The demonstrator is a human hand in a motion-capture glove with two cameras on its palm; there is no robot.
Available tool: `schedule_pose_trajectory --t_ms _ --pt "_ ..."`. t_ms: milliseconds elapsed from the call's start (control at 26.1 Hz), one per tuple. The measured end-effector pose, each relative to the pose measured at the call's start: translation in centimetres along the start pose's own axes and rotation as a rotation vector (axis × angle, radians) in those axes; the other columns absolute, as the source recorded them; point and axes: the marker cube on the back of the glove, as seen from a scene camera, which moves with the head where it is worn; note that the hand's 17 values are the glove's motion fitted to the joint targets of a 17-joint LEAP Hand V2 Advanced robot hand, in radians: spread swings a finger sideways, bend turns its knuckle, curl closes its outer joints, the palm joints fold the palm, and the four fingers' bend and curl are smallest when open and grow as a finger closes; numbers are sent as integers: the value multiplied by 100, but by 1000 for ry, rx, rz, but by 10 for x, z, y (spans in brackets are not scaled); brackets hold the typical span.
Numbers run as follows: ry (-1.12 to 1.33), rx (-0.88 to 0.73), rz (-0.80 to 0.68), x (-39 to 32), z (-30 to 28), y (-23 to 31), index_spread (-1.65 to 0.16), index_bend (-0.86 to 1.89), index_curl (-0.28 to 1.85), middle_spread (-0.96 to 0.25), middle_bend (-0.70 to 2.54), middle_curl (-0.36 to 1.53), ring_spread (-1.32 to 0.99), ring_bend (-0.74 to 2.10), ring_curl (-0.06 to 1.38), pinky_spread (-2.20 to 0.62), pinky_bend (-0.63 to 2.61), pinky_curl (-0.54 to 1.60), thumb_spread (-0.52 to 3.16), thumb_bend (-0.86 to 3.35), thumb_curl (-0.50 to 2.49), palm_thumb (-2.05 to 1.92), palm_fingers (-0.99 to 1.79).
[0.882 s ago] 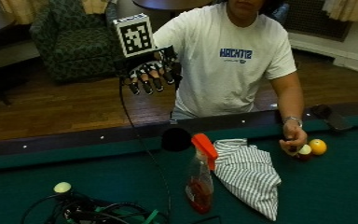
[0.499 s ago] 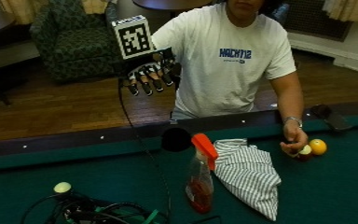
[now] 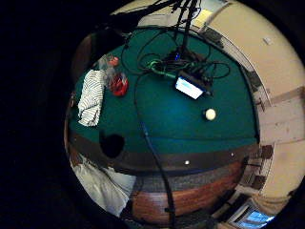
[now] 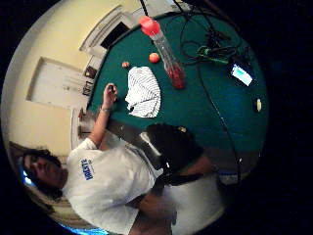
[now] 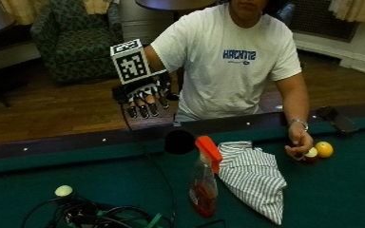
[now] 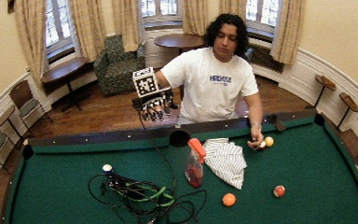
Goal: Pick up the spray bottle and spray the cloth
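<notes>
Approach step. The black-gloved right hand (image 5: 146,97), fingers relaxed and empty, hangs beyond the table rail. The clear orange-capped spray bottle (image 5: 204,178) stands left of the striped cloth (image 5: 252,175). Next: reach, grasp the bottle.

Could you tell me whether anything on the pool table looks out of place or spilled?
Nothing is spilled. The spray bottle stands upright beside the rumpled striped cloth. The odd bit is a tangle of cables lying on the felt.
</notes>
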Motion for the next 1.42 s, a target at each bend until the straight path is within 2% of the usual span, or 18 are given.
schedule_pose_trajectory --t_ms 345,844,1419 --pt "-88 7 61 20 37 13 -42 14 21 -12 20 26 -9 35 23 21 47 29 101 1 23 41 34" --pt "-524 27 133 36 90 29 -41 13 22 -10 18 28 -8 38 26 21 47 31 101 -2 28 51 36" --pt "-885 13 122 18 113 -20 -40 14 23 -9 19 31 -9 41 29 21 45 33 100 0 31 60 39"
